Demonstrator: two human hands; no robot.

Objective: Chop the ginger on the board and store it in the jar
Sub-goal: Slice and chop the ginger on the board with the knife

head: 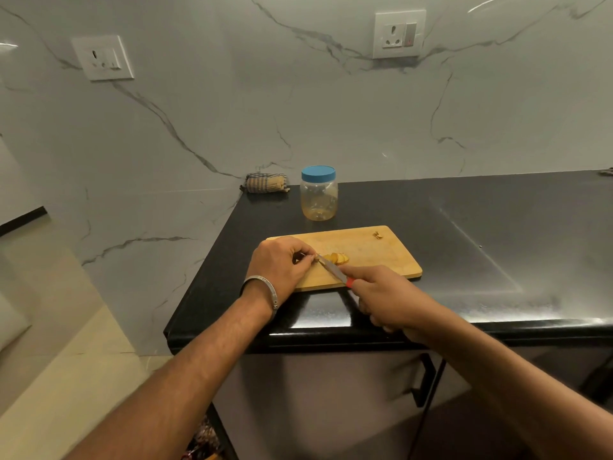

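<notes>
Countertop board (365, 247): ginger (335, 258) (sliced) between hands

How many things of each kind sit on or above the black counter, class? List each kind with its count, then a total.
Cutting board: 1
Knife: 1
Jar with blue lid: 1
Pile of ginger slices: 1
Small ginger scrap: 1
Folded cloth: 1
Hands, left hand and right hand: 2
Total: 8

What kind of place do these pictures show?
Most likely a home kitchen: a black polished stone counter carries a wooden chopping board and a blue-lidded clear plastic jar, below white wall sockets on marble-patterned tiles.
</notes>
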